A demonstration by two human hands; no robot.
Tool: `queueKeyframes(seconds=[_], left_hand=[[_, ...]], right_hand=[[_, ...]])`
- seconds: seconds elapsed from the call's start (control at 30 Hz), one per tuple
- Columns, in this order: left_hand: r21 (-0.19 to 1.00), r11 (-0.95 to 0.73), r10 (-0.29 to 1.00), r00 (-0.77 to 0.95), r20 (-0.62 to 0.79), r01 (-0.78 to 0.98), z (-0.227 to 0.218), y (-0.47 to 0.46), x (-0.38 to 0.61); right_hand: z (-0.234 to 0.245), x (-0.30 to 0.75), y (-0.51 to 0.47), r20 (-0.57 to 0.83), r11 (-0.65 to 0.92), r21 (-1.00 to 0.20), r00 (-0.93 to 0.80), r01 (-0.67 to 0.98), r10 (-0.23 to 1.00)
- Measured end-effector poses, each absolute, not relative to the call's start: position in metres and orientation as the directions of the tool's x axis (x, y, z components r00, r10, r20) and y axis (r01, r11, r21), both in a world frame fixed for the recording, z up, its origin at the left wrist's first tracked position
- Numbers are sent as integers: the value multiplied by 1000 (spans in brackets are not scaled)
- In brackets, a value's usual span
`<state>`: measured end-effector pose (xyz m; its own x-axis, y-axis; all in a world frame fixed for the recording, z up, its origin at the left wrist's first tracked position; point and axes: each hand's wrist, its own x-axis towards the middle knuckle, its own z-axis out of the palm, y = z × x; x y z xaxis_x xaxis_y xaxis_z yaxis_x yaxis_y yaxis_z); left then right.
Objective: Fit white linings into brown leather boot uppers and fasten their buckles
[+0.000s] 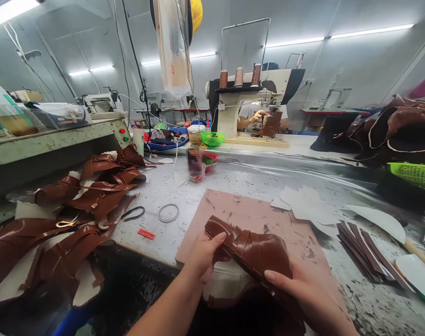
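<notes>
A brown leather shoe upper [256, 247] with crossed straps is held up between my two hands, over the near edge of the bench. My left hand [205, 254] pinches its left end, thumb on top and fingers underneath. On the right side, my right hand [300, 289] grips the lower edge with the thumb laid along the leather; its other fingers are hidden behind the piece. Pale lining [226, 280] shows below the leather. Beneath and behind lies a pinkish-brown board [240, 210] with dark scuffs.
Several brown uppers [93, 200] are piled at left, with scissors [67, 223] among them. A grey ring [168, 213] and red strip [146, 234] lie nearby. White sheets [307, 207] and dark strips [363, 252] sit at right. Beyond, a person [251, 114] works at a sewing machine [230, 102].
</notes>
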<state>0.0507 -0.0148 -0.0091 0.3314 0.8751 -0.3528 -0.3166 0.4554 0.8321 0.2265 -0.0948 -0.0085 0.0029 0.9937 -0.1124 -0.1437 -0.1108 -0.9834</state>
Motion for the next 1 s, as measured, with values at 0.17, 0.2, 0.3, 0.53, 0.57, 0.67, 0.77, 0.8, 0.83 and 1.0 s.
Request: queueKeyframes(seconds=[0.17,0.2,0.3,0.53,0.57,0.67,0.77,0.8,0.83,1.0], left_hand=[[824,486,847,388,-362,-293,-8,-20,56],[833,487,841,398,-365,-264,-7,-22,56],[841,487,844,374,-385,-234,-6,-25,58],[846,499,824,408,-394,-191,-10,-27,66],[850,492,829,402,-390,-190,-11,-27,67],[856,468,851,374,-369,-221,-15,-27,69],[850,463,856,376,-356,-251,-16,-27,71],[849,468,849,392,-355,-245,-15,-27,72],[850,473,838,415,-353,-233,-14,-27,72],[848,485,814,464,-349,-214,-10,-28,76]], right_hand=[[-4,234,-93,-125,-127,-991,-43,-35,991],[-3,235,-93,-126,-128,-992,-58,-21,990],[-1,236,-93,-129,-129,-992,-67,2,989],[-6,236,-85,-106,-110,-991,56,80,993],[-7,236,-84,-103,-106,-991,43,76,994],[-11,237,-84,-89,-89,-995,0,44,996],[-13,239,-87,-118,-118,-993,-26,-4,993],[-13,239,-88,-132,-133,-991,-36,-27,991],[-12,240,-89,-143,-145,-988,-46,-51,989],[-3,241,-88,-147,-156,-982,-82,-107,986]])
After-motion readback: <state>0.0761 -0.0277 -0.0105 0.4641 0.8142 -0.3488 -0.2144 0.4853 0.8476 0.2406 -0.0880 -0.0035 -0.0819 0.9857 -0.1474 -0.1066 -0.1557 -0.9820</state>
